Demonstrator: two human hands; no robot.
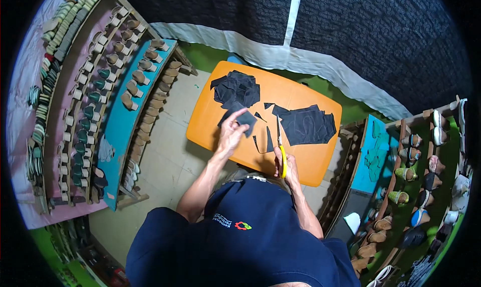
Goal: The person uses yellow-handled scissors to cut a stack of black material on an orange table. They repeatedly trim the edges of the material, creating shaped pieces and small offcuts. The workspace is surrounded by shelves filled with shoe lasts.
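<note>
My left hand point(231, 132) is closed on a small dark piece of fabric point(246, 120), held above the orange table point(300, 159). In my right hand point(286, 168) is a pair of scissors point(283, 154) with yellow handles, the blades pointing away from me. Beyond my left hand lies a heap of black fabric pieces point(235, 88). To the right of the blades a larger stack of black fabric point(308, 125) is spread flat. Narrow dark scraps point(269, 139) lie between the stack and my left hand.
Wooden racks with many shoes point(107, 79) stand on the left, beside a blue board point(131, 79). More shoe racks point(396, 187) stand on the right, near a blue panel point(371, 152) with green scraps. A dark patterned curtain point(361, 41) hangs behind the table.
</note>
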